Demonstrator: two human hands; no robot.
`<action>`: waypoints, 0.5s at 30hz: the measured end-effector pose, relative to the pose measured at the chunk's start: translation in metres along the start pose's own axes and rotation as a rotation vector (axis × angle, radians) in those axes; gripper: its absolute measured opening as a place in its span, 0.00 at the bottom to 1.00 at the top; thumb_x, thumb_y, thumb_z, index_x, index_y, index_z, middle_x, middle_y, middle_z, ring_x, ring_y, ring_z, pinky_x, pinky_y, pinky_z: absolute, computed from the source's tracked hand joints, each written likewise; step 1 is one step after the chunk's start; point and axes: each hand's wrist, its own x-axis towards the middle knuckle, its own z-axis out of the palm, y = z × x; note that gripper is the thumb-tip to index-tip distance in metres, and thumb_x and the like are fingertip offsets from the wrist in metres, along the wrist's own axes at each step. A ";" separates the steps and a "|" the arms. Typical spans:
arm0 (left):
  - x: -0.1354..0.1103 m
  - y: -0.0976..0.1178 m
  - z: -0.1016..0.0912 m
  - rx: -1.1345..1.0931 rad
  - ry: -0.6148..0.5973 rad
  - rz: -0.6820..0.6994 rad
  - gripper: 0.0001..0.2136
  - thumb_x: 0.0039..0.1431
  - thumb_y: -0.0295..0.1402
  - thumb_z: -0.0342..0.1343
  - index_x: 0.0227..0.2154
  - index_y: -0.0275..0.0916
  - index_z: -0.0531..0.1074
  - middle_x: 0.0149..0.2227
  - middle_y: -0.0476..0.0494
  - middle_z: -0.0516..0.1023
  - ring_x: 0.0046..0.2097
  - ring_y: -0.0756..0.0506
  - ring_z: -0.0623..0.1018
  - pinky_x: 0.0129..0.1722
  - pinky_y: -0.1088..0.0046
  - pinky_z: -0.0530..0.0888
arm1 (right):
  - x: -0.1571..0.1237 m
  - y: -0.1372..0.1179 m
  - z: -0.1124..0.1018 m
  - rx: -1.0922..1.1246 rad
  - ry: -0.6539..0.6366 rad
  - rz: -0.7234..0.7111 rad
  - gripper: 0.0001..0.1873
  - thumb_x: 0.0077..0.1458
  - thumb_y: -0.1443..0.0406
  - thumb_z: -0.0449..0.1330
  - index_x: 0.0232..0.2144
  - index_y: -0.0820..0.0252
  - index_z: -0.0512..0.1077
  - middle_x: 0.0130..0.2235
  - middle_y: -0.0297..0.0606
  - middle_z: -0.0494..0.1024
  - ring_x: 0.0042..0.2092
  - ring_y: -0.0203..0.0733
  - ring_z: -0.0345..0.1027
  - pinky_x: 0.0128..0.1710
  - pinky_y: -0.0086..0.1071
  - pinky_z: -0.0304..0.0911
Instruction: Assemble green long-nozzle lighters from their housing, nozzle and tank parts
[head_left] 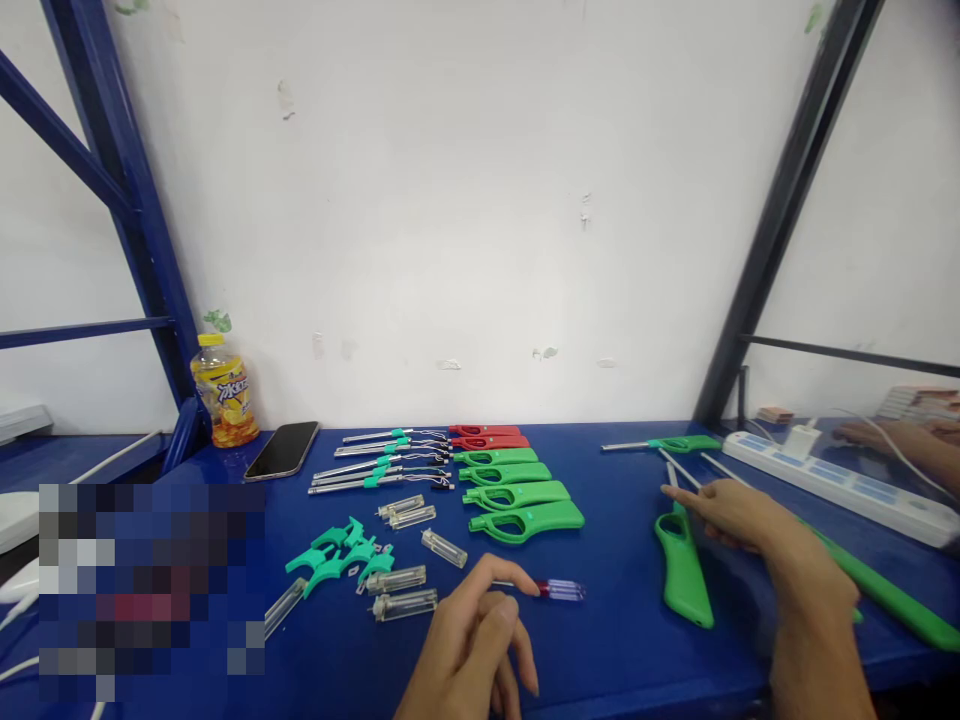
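Note:
My left hand (472, 640) hovers over the near middle of the blue table, fingers loosely bent and apart, holding nothing. Its index fingertip is by a screwdriver (561, 590) with a clear handle and red collar. On the right, my right hand (731, 515) stretches its index finger across the metal tube of a green stick lighter (686, 580); its other fingers are partly hidden. Beyond it lie another green stick lighter (686, 443) and a long green-handled one (885, 590). Green lighter shells (536, 521) and red ones (491, 442) are lined up mid-table.
Metal lighter tubes (352, 476) with wires, teal triggers (330, 570) and clear fuel tanks (405, 605) lie left of centre. Behind are a phone (283, 450) and a drink bottle (226, 395). A power strip (840, 490) edges the right; the lower left is pixelated.

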 end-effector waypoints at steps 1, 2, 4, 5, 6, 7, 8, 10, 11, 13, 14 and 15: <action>0.000 0.000 0.001 0.022 0.003 -0.003 0.26 0.70 0.60 0.48 0.49 0.40 0.71 0.28 0.49 0.77 0.18 0.52 0.70 0.23 0.77 0.63 | -0.003 -0.006 -0.002 -0.002 -0.010 -0.026 0.26 0.72 0.48 0.58 0.26 0.58 0.74 0.23 0.34 0.78 0.23 0.39 0.73 0.29 0.34 0.69; 0.000 -0.001 0.003 0.045 0.009 -0.006 0.24 0.70 0.59 0.49 0.47 0.41 0.71 0.27 0.50 0.76 0.18 0.52 0.68 0.22 0.77 0.62 | -0.007 -0.015 -0.004 0.006 -0.003 -0.077 0.27 0.71 0.48 0.57 0.25 0.57 0.74 0.23 0.38 0.80 0.25 0.43 0.76 0.30 0.36 0.69; -0.001 0.000 0.009 0.104 0.034 0.000 0.20 0.70 0.54 0.49 0.44 0.41 0.71 0.26 0.50 0.75 0.18 0.52 0.67 0.21 0.77 0.61 | -0.016 -0.038 -0.005 0.040 0.002 -0.227 0.25 0.71 0.47 0.53 0.29 0.55 0.76 0.28 0.40 0.85 0.29 0.47 0.81 0.34 0.37 0.71; -0.002 0.002 0.011 0.149 0.053 0.008 0.18 0.70 0.51 0.48 0.42 0.41 0.71 0.25 0.50 0.75 0.18 0.52 0.66 0.21 0.77 0.61 | -0.021 -0.052 -0.004 0.054 0.001 -0.298 0.26 0.71 0.46 0.52 0.32 0.55 0.77 0.31 0.41 0.86 0.31 0.48 0.82 0.34 0.36 0.71; -0.004 0.005 0.012 0.207 0.076 0.023 0.16 0.71 0.48 0.47 0.41 0.41 0.71 0.25 0.50 0.75 0.18 0.51 0.66 0.22 0.76 0.62 | -0.026 -0.067 -0.001 0.064 0.004 -0.373 0.25 0.71 0.46 0.51 0.34 0.54 0.78 0.33 0.41 0.87 0.34 0.50 0.83 0.36 0.36 0.71; -0.006 0.010 0.011 0.282 0.102 0.046 0.15 0.71 0.46 0.46 0.38 0.42 0.72 0.24 0.49 0.74 0.18 0.50 0.67 0.23 0.74 0.63 | -0.032 -0.082 0.003 0.065 0.015 -0.442 0.25 0.71 0.46 0.52 0.35 0.54 0.78 0.34 0.42 0.87 0.37 0.51 0.83 0.38 0.37 0.71; -0.009 0.017 0.008 0.371 0.134 0.077 0.15 0.71 0.44 0.46 0.35 0.42 0.73 0.23 0.48 0.74 0.20 0.49 0.68 0.25 0.73 0.64 | -0.038 -0.096 0.008 0.061 0.027 -0.506 0.23 0.71 0.47 0.53 0.38 0.55 0.79 0.34 0.43 0.87 0.37 0.53 0.82 0.40 0.38 0.71; -0.013 0.035 -0.008 0.586 0.221 0.150 0.15 0.68 0.42 0.51 0.27 0.44 0.73 0.22 0.46 0.74 0.25 0.45 0.72 0.30 0.69 0.65 | -0.049 -0.120 0.019 0.044 0.026 -0.637 0.19 0.71 0.50 0.55 0.42 0.55 0.80 0.38 0.44 0.87 0.40 0.55 0.81 0.43 0.42 0.70; -0.015 0.046 -0.020 0.698 0.283 0.187 0.12 0.66 0.41 0.54 0.28 0.44 0.74 0.25 0.44 0.77 0.28 0.43 0.73 0.33 0.67 0.66 | -0.053 -0.129 0.025 0.033 0.001 -0.721 0.18 0.70 0.51 0.58 0.44 0.54 0.81 0.43 0.44 0.87 0.45 0.55 0.81 0.47 0.42 0.70; -0.013 0.070 -0.050 0.900 0.416 0.203 0.09 0.65 0.40 0.54 0.33 0.45 0.77 0.27 0.45 0.77 0.28 0.42 0.73 0.34 0.66 0.65 | -0.059 -0.139 0.033 -0.002 -0.062 -0.871 0.15 0.66 0.52 0.65 0.48 0.52 0.82 0.50 0.43 0.85 0.53 0.56 0.78 0.53 0.42 0.69; -0.011 0.082 -0.066 0.988 0.472 0.180 0.10 0.68 0.38 0.51 0.36 0.45 0.78 0.26 0.46 0.77 0.28 0.41 0.73 0.33 0.66 0.64 | -0.060 -0.141 0.036 -0.023 -0.092 -0.927 0.16 0.64 0.53 0.68 0.49 0.52 0.83 0.52 0.43 0.84 0.56 0.56 0.77 0.56 0.42 0.69; -0.007 0.092 -0.082 1.069 0.524 0.145 0.12 0.70 0.35 0.48 0.37 0.45 0.78 0.26 0.46 0.76 0.29 0.40 0.74 0.32 0.66 0.64 | -0.060 -0.142 0.038 -0.045 -0.114 -0.967 0.17 0.62 0.54 0.70 0.51 0.52 0.82 0.53 0.43 0.84 0.56 0.56 0.76 0.57 0.43 0.68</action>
